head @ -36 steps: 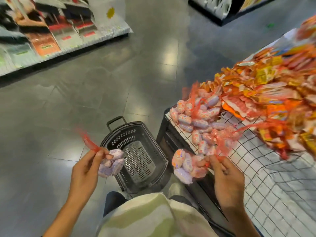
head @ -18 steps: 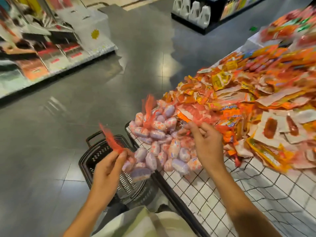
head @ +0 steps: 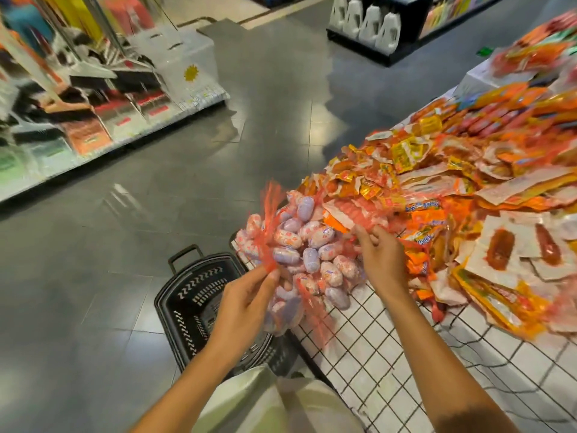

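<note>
We see the net bag (head: 282,310), stuffed with small oval wrapped pieces in purple and pink-white, hanging at the near corner of the surface (head: 377,345), partly over its edge, with the basket (head: 193,304) below and to its left. The left hand (head: 246,300) pinches the bag's red neck between thumb and fingertips, and the loose red tail (head: 271,214) stands up from that pinch, slightly blurred. The bag touches the pile (head: 307,242) of like net bags heaped on the corner of the surface just behind it.

The right hand (head: 379,256) lies just to the right of the pile, palm down, fingers bent, their tips on red netting (head: 359,218) where the pile meets the packets (head: 443,182). We cannot tell whether those fingers grip the netting or only touch it. The two hands are apart, with the pile between them.

The packets, orange, yellow and white, cover the surface in a loose heap that runs away to the far right; some clear ones nearer us show a brown-red piece inside. The surface is white under a black wire grid. The basket, black plastic with a handle at its far end, stands on the grey tiled floor (head: 150,189) against the surface's left side. Across the aisle on the left a shelf (head: 81,126) holds blurred goods, and white jugs (head: 368,25) stand on a dark rack (head: 402,54) at the top.
</note>
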{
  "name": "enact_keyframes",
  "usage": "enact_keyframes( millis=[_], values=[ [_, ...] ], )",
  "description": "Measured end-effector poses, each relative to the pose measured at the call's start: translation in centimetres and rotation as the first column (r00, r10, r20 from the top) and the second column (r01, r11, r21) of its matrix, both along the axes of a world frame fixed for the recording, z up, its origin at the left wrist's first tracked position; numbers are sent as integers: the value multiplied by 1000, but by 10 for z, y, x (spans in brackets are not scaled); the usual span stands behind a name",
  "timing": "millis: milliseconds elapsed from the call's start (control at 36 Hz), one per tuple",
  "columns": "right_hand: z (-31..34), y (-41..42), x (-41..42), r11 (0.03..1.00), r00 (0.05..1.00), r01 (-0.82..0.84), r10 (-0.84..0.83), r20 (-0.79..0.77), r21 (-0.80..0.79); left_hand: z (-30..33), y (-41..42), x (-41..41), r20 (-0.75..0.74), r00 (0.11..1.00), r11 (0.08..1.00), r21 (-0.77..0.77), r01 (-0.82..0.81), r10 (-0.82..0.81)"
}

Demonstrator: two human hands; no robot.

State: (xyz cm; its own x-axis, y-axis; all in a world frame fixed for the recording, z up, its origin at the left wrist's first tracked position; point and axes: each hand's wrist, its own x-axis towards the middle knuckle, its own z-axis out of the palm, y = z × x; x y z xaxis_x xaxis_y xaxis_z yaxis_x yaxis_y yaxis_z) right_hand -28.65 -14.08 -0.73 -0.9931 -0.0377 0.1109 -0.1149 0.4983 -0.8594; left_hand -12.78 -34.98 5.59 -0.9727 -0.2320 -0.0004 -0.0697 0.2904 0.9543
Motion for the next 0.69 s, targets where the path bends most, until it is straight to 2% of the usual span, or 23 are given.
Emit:
enact_keyframes(
  millis=[139,222,306,417,500,639,694],
  values=[
    [-3,3,-8,997,999,-8,11,46,-73,12,15,-25,-57,998,997,74,17,-12],
    [-5,3,-5,998,1000,3,-2,22,-59,11,17,-39,-79,997,995,96,13,-5],
    [-5,3,5,998,997,51,-52,-55,-25,-2,13,-49,-43,999,1000,14,21,-20],
    [-10,4,30,995,994,90,-93,-53,-45,-22,10,-58,50,998,995,-85,46,-42],
    [-19,0,59,984,995,83,-71,77,-159,-28,7,-63,72,994,990,-111,89,-82],
    [-35,-14,124,927,950,275,-222,218,-255,-22,9,-72,70,990,984,-120,129,-121],
    [-43,-21,147,916,930,288,-198,308,-281,-21,11,-75,44,989,981,-131,145,-140]
  ],
)
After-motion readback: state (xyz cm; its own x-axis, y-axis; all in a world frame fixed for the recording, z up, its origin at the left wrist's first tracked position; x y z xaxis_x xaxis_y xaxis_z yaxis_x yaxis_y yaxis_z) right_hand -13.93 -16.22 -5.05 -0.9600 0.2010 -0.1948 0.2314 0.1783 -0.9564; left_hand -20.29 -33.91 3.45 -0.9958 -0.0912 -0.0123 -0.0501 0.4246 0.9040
